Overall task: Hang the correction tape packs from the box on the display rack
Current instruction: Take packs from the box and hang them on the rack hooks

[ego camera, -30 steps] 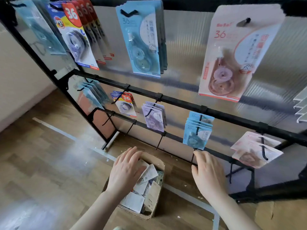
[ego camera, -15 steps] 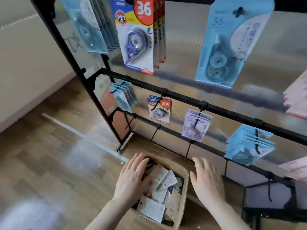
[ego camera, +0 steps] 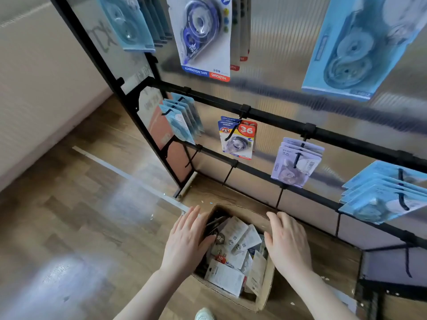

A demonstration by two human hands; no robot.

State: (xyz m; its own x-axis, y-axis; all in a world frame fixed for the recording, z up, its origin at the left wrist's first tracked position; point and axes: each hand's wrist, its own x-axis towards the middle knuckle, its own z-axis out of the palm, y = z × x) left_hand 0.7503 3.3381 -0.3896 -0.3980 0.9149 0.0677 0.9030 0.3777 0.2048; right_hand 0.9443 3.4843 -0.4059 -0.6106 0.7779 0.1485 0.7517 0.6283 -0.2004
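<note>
From the head camera, a cardboard box [ego camera: 263, 294] sits on the wooden floor [ego camera: 80, 215] at the foot of a black display rack [ego camera: 277, 116], and a loose jumble of correction tape packs [ego camera: 238, 241] lies inside it, mostly white backs up. The left hand [ego camera: 187, 239] lies flat at the box's left edge with fingers straight and together, its thumb reaching in among the packs; it grasps nothing. The right hand [ego camera: 288, 243] rests with fingers extended over the box's right rim, also holding nothing. On the rack's middle bar, hooks carry a small blue-and-red "36" pack [ego camera: 238, 142], a lilac stack [ego camera: 295, 162] and a light blue stack [ego camera: 383, 195] to its right. Above them hangs a larger pack marked "CORRECTION TAPE" [ego camera: 203, 35]. A shoe tip [ego camera: 204, 314] shows at the bottom edge.
</note>
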